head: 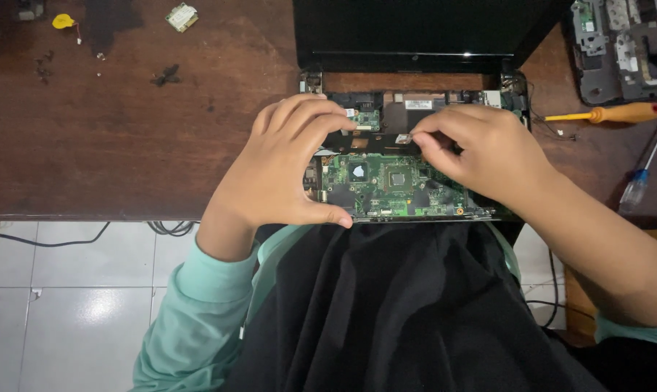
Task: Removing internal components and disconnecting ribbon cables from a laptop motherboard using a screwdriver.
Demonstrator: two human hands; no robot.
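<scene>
An opened laptop base (488,212) lies at the near edge of the wooden desk, its green motherboard (386,185) exposed. My left hand (281,167) rests on the left side of the base, fingers curled over a black part near the top and thumb at the front edge. My right hand (481,152) lies over the right side, with its fingertips pinching a small silvery piece (403,137) above the board. The black laptop screen (415,33) stands behind.
An orange-handled screwdriver (608,113) and a blue-tipped one (640,178) lie at the right. A dismantled grey chassis (622,47) sits at the far right. A small circuit card (182,16), a yellow piece (63,21) and loose screws (45,65) lie at the far left.
</scene>
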